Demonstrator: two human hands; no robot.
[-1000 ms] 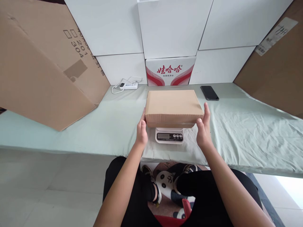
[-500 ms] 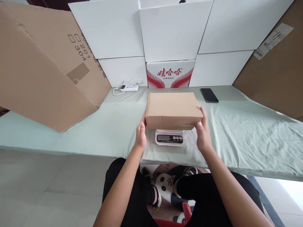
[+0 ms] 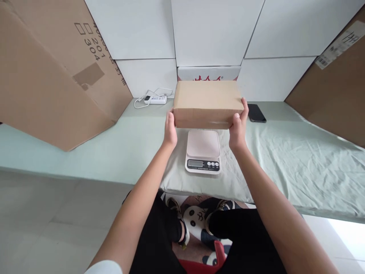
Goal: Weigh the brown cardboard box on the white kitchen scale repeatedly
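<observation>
A closed brown cardboard box is held up between my two hands, beyond and above a white kitchen scale. My left hand presses on its left end, thumb toward me. At the right end, my right hand grips the near corner, with the thumb on the front face and a finger along the side. The scale's pale platform is bare, and its display and buttons face me. No digits can be made out on the display.
On the green cloth a white power strip with a cable lies at the back left. A black phone rests behind my right hand. White boxes form the back wall. Large cardboard panels stand left and right.
Both hands have carried the cardboard box up and away from me, uncovering the scale's platform. The box now hides most of the red-lettered carton behind it. The view has tilted downward slightly.
</observation>
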